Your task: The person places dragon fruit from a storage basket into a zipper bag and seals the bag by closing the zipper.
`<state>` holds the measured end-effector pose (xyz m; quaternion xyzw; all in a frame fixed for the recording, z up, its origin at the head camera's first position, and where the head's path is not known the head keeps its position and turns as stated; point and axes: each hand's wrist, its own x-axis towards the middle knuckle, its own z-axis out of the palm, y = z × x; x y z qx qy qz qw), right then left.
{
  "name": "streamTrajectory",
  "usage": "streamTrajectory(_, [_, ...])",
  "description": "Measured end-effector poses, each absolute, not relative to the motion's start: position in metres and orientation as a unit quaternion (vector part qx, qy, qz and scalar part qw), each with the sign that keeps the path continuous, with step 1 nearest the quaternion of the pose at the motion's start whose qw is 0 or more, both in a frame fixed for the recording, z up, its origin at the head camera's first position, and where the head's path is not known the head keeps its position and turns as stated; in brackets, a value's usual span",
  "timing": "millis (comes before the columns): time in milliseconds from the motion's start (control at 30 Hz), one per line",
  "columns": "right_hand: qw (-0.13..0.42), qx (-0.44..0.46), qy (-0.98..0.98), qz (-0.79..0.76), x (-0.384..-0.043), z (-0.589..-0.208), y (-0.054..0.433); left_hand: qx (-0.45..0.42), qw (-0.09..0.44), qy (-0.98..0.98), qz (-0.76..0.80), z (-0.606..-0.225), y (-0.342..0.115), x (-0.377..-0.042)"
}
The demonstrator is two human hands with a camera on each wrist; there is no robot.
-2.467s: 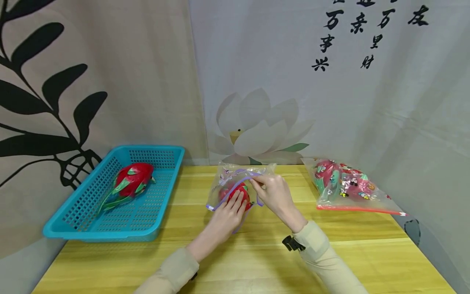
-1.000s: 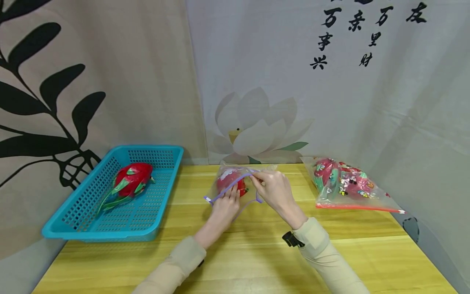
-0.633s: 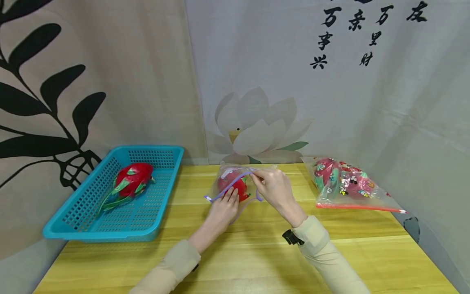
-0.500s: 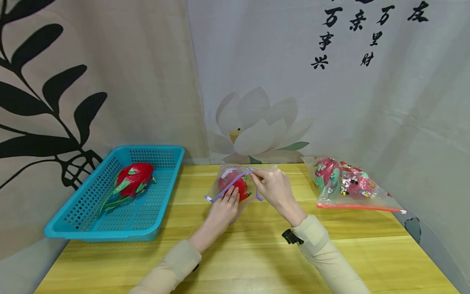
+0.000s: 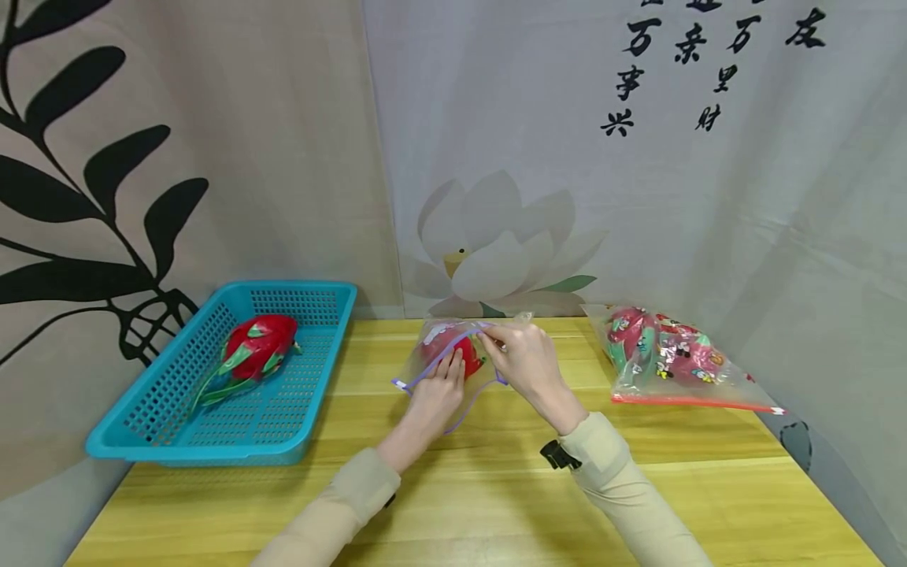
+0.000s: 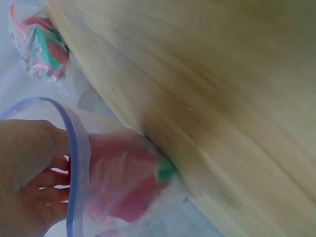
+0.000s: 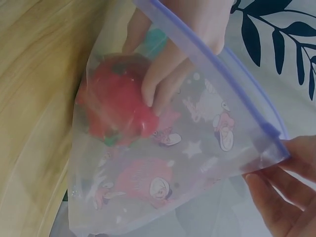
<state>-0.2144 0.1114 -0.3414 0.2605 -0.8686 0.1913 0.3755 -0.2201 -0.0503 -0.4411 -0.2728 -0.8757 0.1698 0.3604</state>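
Probably settling the red fruit (image 7: 113,103) in the far-centre bag (image 7: 202,165): pressing with straight-fingered left hand (image 5: 435,396), pinching the rim (image 7: 217,65) with right hand (image 5: 527,361). Likely calls for withdrawing the left, then sealing.

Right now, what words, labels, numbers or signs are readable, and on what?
"友": black, on the pale fabric backdrop
"万里财": same backdrop
"亲": same backdrop
"万事兴": same backdrop
Other characters: cut off at the top, unreadable
Purple-zipped clear plastic bag, red-zipped clear plastic bag: no readable text
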Motion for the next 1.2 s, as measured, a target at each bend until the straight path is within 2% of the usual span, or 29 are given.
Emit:
streamTrajectory(400, [0.381,0.259,-0.866,0.194,-0.217,-0.342,0.111,-0.266,0.304,-0.901,0.156,-0.441,-0.050,-0.229])
streamTrajectory(800, [0.374,0.247,-0.874,0.189,-0.221,-0.336,0.111,-0.294,0.267,-0.902,0.172,-0.440,-0.055,-0.216])
streamTrajectory(900, [0.374,0.245,-0.874,0.188,-0.221,-0.336,0.111,-0.290,0.269,-0.902,0.171,-0.441,-0.056,-0.216])
streamTrajectory(1067, [0.371,0.245,-0.876,0.187,-0.220,-0.336,0.111,-0.276,0.311,-0.893,0.172,-0.443,-0.057,-0.222])
streamTrajectory(1200, [0.371,0.245,-0.876,0.188,-0.221,-0.336,0.111,-0.270,0.321,-0.891,0.171,-0.444,-0.056,-0.227])
